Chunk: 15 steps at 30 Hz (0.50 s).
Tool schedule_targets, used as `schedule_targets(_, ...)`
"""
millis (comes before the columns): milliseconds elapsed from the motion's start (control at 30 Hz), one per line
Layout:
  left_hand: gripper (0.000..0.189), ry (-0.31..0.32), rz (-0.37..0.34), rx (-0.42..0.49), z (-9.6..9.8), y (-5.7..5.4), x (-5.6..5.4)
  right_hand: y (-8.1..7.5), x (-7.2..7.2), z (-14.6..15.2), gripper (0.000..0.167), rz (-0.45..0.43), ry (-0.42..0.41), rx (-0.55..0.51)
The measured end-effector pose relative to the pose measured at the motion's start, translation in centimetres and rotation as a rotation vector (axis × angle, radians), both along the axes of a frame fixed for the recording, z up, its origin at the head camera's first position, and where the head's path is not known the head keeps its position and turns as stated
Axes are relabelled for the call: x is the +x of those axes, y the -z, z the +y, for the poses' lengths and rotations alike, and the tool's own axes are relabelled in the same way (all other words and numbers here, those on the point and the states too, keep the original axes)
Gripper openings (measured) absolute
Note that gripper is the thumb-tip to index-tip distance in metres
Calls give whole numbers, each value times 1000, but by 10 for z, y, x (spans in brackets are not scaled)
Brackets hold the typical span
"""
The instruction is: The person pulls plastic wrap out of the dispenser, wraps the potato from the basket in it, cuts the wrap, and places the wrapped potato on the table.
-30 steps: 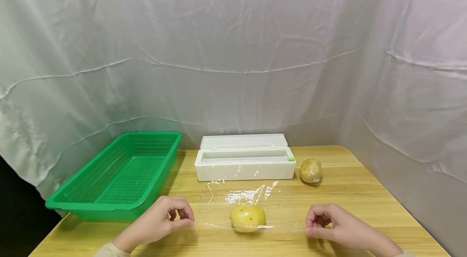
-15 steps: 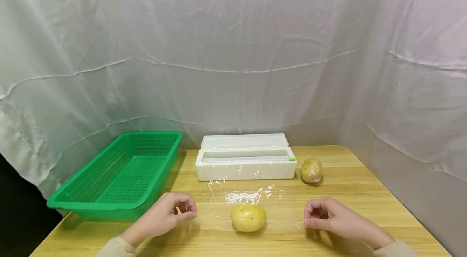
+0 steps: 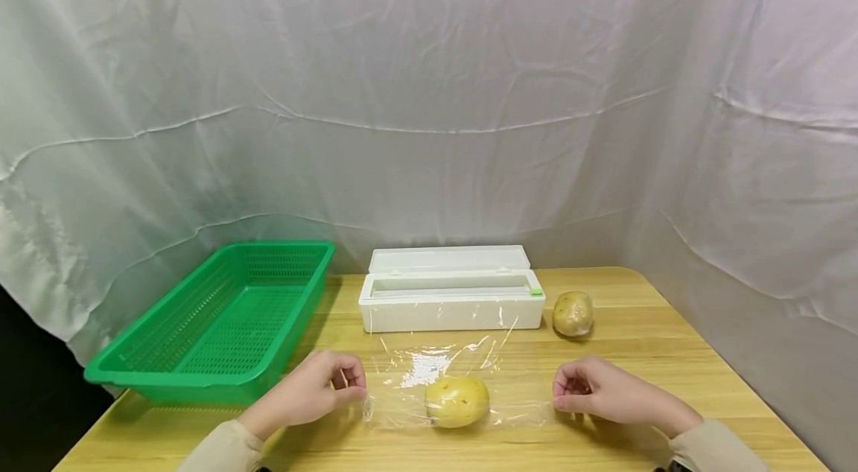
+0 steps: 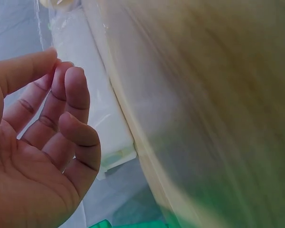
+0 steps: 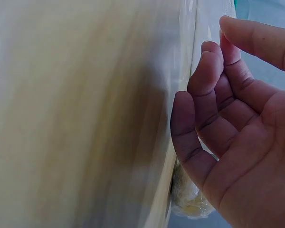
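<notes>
In the head view a clear sheet of cling film (image 3: pixel 429 369) stretches between my two hands, overlapping a yellow potato (image 3: pixel 457 402) on the table. My left hand (image 3: pixel 315 391) pinches the film's left edge between thumb and index finger. At the opposite edge, my right hand (image 3: pixel 606 394) pinches the film the same way. Both wrist views show thumb and index tip together, the other fingers loosely bent. Creases and bright glare run across the film above the potato.
Behind the film stands a white cling film box (image 3: pixel 450 314), its lid raised. A film-wrapped potato (image 3: pixel 573 314) sits to its right. On the left is a green plastic basket (image 3: pixel 268 371). Grey cloth (image 3: pixel 429 159) hangs behind the wooden table (image 3: pixel 677 353).
Both hands have moved slightly inward and away from the person, bringing the film's edges closer together. The film looks more creased around the potato, which has stayed in place.
</notes>
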<state>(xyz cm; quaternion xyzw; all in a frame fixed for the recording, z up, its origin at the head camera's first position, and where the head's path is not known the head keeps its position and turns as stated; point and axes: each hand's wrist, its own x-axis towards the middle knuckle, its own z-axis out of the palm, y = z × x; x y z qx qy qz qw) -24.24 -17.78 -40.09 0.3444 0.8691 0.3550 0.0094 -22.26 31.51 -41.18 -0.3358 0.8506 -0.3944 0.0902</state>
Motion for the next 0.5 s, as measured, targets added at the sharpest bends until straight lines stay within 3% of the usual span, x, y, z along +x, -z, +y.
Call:
schedule_targets(167,15,-15,-14,-21,1,1,-3,-1,-4,-2,7,5,1,44)
schedule_targets(333,15,-12,-33,-29,0,1,-4,-5,-5,-1,7,-26,-10,23)
schedule_targets(500,14,3,-60,-46,0,4,-4,-6,-9,-2,7,39,-18,41)
